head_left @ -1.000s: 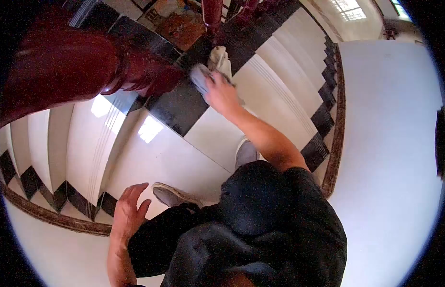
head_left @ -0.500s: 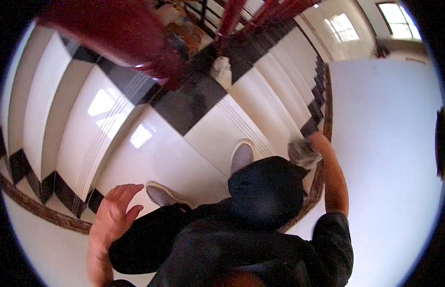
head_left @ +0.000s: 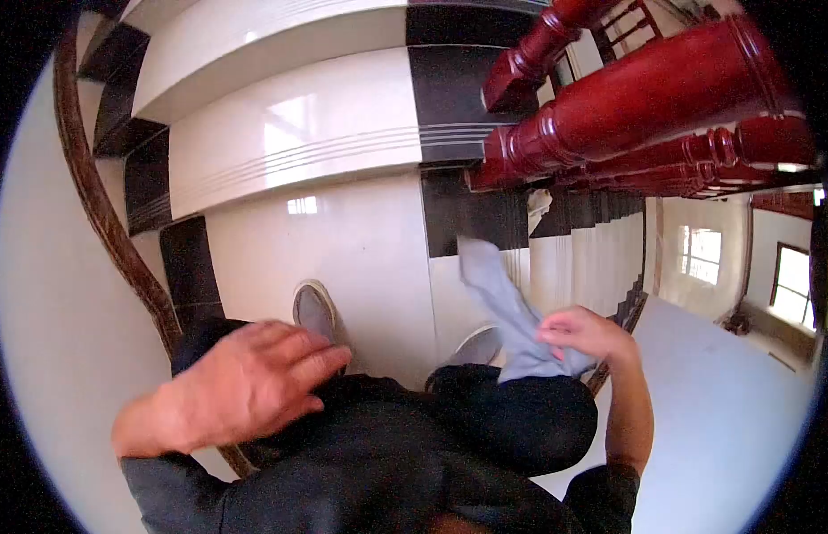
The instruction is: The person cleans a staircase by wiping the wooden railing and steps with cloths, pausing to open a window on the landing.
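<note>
Stairs (head_left: 316, 258) below gripped gray cloth (head_left: 507, 298).

**Stairs from above**

The stairs (head_left: 298, 116) are viewed from the person's head, forward and steeply down; the left hand (head_left: 254, 383) is framed close at eight o'clock, the right hand (head_left: 592, 336) at four, red balusters (head_left: 645, 89) at two.

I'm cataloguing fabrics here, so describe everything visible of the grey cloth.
The light grey cloth looks soft and thin, loosely opened into a long, creased strip. The right hand grips it near its wider end, by the dark trouser knee; its narrower, slightly blurred end extends towards the black tile. Whether it touches the knee is unclear.
</note>
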A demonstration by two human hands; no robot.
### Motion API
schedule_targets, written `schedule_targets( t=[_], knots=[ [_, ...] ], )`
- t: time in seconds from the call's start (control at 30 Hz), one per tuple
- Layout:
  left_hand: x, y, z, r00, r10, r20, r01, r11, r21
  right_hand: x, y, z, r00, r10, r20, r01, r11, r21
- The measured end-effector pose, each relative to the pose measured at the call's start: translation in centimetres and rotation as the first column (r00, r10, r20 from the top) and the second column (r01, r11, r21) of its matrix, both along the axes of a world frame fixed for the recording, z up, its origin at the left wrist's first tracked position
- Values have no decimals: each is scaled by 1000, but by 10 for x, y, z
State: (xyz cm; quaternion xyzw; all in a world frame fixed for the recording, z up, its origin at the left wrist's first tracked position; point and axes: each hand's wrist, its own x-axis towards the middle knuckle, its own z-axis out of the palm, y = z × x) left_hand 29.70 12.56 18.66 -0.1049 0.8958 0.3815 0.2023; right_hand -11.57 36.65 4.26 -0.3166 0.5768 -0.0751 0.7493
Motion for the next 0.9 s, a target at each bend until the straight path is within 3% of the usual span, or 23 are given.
schedule_targets(
  t=[0.03,0.1,0.17,0.2,0.23,0.27,0.3,0.37,0.4,0.47,0.53,0.57,0.6,0.67,0.73,0.77,0.83,0.9],
  knots=[
    [-5,16,-4,998,-29,-51,29,1000,-5,8,-18,-10,1000,21,0,-21,1000,0],
    [1,25,-9,988,15,-153,-8,999,48,34,-82,-29,953,129,274,-108,990,-91],
    [33,26,-27,999,-36,33,43,976,-215,62,-141,-92,935,314,165,-251,914,-318],
    [36,25,-19,986,13,165,31,965,-259,79,-165,-111,921,386,53,-329,844,-423],
    [29,26,-23,962,40,269,29,968,-249,76,-153,-132,912,395,113,-328,866,-378],
    [30,31,-40,989,104,107,-60,934,-352,73,-142,-152,901,400,170,-330,884,-330],
    [33,34,-56,989,121,-88,-147,890,-432,74,-133,-161,913,408,0,-401,895,-194],
    [30,39,-67,997,75,7,-66,911,-407,83,-117,-149,861,438,-259,-500,823,-268],
    [30,41,-74,995,10,95,23,939,-343,87,-109,-159,857,435,-275,-503,821,-270],
    [46,56,-93,996,-43,75,67,927,-370,100,-109,-181,655,419,-629,-749,471,-466],
    [8,22,-101,995,-86,53,100,913,-396,63,-156,-180,671,469,-575,-738,496,-457],
    [-1,33,-103,990,-83,113,121,912,-392,55,-140,-168,687,524,-503,-724,548,-418],
    [-10,33,-98,984,-79,159,131,927,-352,67,-160,-122,620,604,-501,-779,553,-297],
    [-23,27,-85,992,-42,121,82,934,-348,61,-172,-123,603,651,-460,-791,563,-241],
    [-38,33,-90,991,-11,134,51,953,-298,82,-208,-57,465,665,-585,-877,438,-198],
    [-43,41,-90,988,22,154,21,961,-274,90,-209,-39,504,541,-674,-856,415,-307],
    [-48,47,-82,984,49,173,-10,976,-216,112,-235,-1,561,528,-638,-827,398,-398],
    [-56,55,-75,924,115,364,-48,981,-187,139,-248,31,596,487,-639,-803,380,-459]
  ],
)
